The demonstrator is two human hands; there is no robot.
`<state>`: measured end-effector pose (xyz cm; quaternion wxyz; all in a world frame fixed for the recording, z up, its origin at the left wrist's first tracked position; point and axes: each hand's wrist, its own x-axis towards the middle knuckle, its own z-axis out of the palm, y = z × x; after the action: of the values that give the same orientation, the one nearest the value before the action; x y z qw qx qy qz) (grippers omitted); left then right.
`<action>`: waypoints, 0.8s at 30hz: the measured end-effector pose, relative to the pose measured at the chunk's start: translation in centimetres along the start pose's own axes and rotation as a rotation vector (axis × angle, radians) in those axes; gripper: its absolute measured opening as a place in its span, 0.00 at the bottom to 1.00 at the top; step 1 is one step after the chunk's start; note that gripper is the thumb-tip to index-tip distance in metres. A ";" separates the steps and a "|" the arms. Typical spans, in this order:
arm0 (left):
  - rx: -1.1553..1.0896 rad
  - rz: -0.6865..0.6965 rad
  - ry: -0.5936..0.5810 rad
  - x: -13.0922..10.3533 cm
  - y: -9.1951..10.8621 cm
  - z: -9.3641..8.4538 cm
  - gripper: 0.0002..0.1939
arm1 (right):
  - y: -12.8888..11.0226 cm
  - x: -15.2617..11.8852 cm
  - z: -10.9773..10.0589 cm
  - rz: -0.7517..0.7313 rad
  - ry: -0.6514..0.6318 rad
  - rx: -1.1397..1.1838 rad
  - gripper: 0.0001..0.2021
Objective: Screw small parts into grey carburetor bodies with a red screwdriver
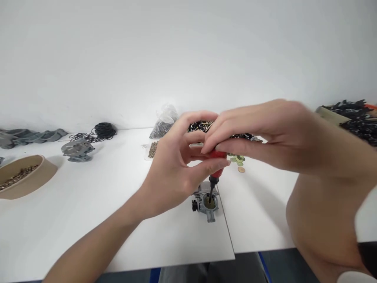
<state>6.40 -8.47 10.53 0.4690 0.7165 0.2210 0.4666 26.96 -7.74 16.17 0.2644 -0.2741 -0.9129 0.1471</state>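
Note:
A red-handled screwdriver (218,172) stands nearly upright, its tip down inside the round bore of a grey metal carburetor body (210,216). A brass-coloured disc (209,203) shows in that bore, around the tip. My left hand (176,173) is closed on the red handle from the left, thumb across its front. From above, my right hand (250,129) grips the handle's upper end with fingers and thumb pinched together. The top of the handle is hidden by my fingers. Below my hands the carburetor rests on the white table, close to a seam.
At left are a beige bowl (48,173) of small brass parts, another carburetor body (77,150) and a black cord coil (104,130). Behind stands a plastic bag (165,122) of small parts. Brass discs (241,169) lie right of the screwdriver; black parts (359,125) are piled far right.

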 end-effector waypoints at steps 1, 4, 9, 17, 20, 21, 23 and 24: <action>-0.002 -0.009 -0.003 0.0 0.0 0.0 0.27 | 0.0 0.0 0.1 0.022 -0.015 0.003 0.12; -0.037 -0.035 -0.025 0.1 0.0 0.1 0.28 | 0.0 0.3 0.7 0.113 0.040 0.035 0.07; -0.018 -0.060 0.034 0.5 -0.3 0.5 0.26 | -0.6 1.4 2.4 0.138 0.197 -0.130 0.19; -0.006 -0.034 -0.074 0.1 -0.3 0.5 0.30 | -0.2 0.1 0.3 -0.026 0.002 -0.247 0.11; 0.042 -0.005 -0.075 0.2 -0.6 0.4 0.32 | -1.0 0.7 1.2 0.026 0.164 -0.328 0.22; 0.055 0.018 -0.073 0.2 -0.7 0.3 0.30 | -1.3 0.8 1.5 0.038 0.200 -0.348 0.26; 0.049 0.075 -0.082 0.3 -0.8 0.0 0.26 | -1.6 0.8 1.7 0.028 0.169 -0.331 0.23; 0.028 0.097 -0.097 0.3 -0.8 -0.2 0.25 | -1.6 0.6 1.6 0.038 0.129 -0.287 0.18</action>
<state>6.49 -7.72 9.97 0.4459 0.7546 0.1696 0.4505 24.98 -8.94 15.77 0.2779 -0.3350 -0.9003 0.0024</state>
